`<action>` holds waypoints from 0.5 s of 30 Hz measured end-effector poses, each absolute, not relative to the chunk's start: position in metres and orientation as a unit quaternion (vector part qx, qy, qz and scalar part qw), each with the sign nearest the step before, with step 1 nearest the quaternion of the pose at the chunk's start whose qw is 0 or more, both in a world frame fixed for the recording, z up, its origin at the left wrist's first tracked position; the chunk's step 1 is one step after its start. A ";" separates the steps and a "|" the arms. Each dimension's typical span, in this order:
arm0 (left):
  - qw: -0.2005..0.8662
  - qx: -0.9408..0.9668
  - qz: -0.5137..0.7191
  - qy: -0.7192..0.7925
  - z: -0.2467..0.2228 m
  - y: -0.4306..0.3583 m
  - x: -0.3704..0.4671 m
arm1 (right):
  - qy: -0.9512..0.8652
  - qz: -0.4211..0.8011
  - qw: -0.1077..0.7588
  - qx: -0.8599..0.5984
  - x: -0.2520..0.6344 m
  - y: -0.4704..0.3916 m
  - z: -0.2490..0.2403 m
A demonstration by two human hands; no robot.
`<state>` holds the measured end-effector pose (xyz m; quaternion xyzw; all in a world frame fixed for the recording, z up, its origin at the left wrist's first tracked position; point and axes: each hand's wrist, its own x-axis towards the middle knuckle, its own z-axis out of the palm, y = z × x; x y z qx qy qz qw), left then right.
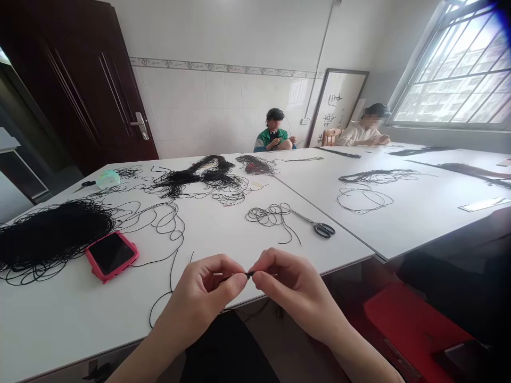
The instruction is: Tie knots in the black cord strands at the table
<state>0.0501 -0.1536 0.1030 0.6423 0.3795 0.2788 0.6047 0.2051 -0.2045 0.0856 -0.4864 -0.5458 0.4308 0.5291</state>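
Observation:
Thumb and fingers of my left hand (205, 292) pinch a short stretch of black cord (249, 274) above the table's front edge. Facing it, my right hand (297, 290) pinches the same cord from the other side, with a small gap between the hands. Cord ends are mostly hidden by the fingers. A thin black strand (171, 271) runs over the table beside my left hand. Beyond my hands lie a loosely looped cord (268, 214) and black-handled scissors (323, 229), their blades pointing away to the left.
A large black cord heap (56, 229) and a pink-cased phone (112, 255) lie on the white table (215, 226) at left. More cord bundles (191, 178) are farther back. Two people (275, 133) sit at the far side. A red seat (415, 330) stands at lower right.

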 end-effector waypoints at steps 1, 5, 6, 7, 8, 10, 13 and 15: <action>0.603 0.642 0.279 0.381 0.103 -0.154 0.050 | -0.549 0.429 0.531 -0.483 0.205 -0.205 0.085; 0.602 0.644 0.275 0.384 0.103 -0.155 0.049 | -0.566 0.397 0.539 -0.482 0.202 -0.210 0.084; 0.601 0.644 0.275 0.384 0.102 -0.155 0.048 | -0.569 0.387 0.542 -0.483 0.201 -0.211 0.084; 0.600 0.646 0.276 0.383 0.102 -0.155 0.048 | -0.572 0.377 0.544 -0.484 0.200 -0.211 0.084; 0.598 0.648 0.278 0.382 0.102 -0.155 0.047 | -0.573 0.369 0.547 -0.486 0.199 -0.212 0.084; 0.592 0.653 0.281 0.380 0.102 -0.155 0.047 | -0.574 0.353 0.548 -0.496 0.197 -0.212 0.083; 0.588 0.659 0.278 0.378 0.101 -0.155 0.047 | -0.577 0.329 0.541 -0.516 0.196 -0.213 0.081; 0.593 0.666 0.271 0.362 0.099 -0.154 0.046 | -0.576 0.321 0.532 -0.532 0.197 -0.213 0.079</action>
